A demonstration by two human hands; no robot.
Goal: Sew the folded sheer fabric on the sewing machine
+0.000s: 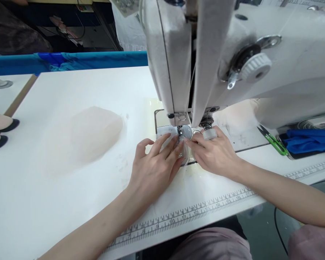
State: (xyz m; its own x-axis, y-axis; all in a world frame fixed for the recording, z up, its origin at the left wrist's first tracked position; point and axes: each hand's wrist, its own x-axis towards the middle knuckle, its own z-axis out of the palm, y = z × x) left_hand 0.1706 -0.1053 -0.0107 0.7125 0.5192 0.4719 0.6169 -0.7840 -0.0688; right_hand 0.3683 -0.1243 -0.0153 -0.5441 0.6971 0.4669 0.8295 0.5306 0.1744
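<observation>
My left hand (157,166) lies palm down left of the sewing machine's presser foot (180,130), its fingers spread and the fingertips close to the foot. My right hand (215,153) is on the other side, with thumb and forefinger pinched together just in front of the foot. A thin, see-through strip of material (186,159) shows between the hands; its edges are hard to make out, and the fingers cover part of it. The sewing machine (176,65) stands over both hands, its needle area partly hidden.
A sheer beige fabric piece (94,133) lies on the white table at left. Beige pieces with black ends (0,131) reach in at the left edge. Green-handled thread snips (277,144) and blue cloth (311,141) lie right. A printed ruler (195,213) runs along the front edge.
</observation>
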